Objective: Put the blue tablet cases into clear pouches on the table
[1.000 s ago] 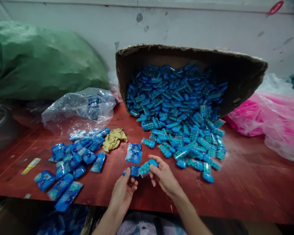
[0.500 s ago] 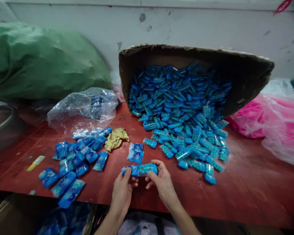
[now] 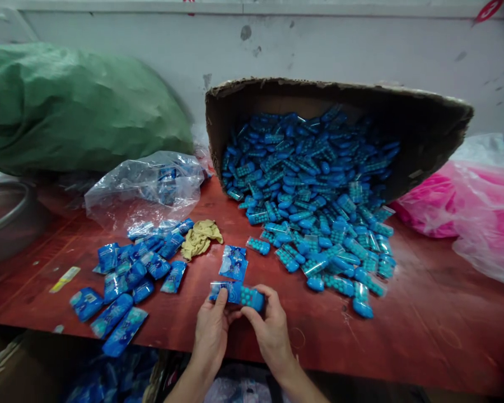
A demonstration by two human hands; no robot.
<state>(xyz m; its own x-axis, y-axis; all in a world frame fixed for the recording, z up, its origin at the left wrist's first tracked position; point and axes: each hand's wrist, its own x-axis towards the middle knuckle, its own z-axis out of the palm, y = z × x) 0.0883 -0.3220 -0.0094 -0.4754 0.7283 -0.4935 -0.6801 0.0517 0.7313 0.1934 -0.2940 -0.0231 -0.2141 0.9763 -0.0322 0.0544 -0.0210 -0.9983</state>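
At the near edge of a red table (image 3: 424, 313), a person's left hand (image 3: 210, 330) and right hand (image 3: 271, 330) meet, both pinched on one small job: the left grips a clear blue printed sleeve (image 3: 225, 291) by its end, while the right presses a blue case of teal beads (image 3: 252, 298) into its open mouth, the case part-way in. Beyond the hands, a tipped cardboard box (image 3: 420, 129) spills a heap of loose blue cases (image 3: 315, 196) toward them. One empty sleeve (image 3: 233, 263) lies between the hands and the box. Left of the box sit a clear plastic bag (image 3: 145, 187), a crumpled yellow glove (image 3: 201, 238) and a spread of finished packets (image 3: 130, 280), with a green sack (image 3: 75, 106) behind; pink plastic bags (image 3: 466, 207) lie to the box's right. The thin sleeve could split or buckle if the case is forced in askew, and a loosened pinch so close to the table's edge might send both to the floor.
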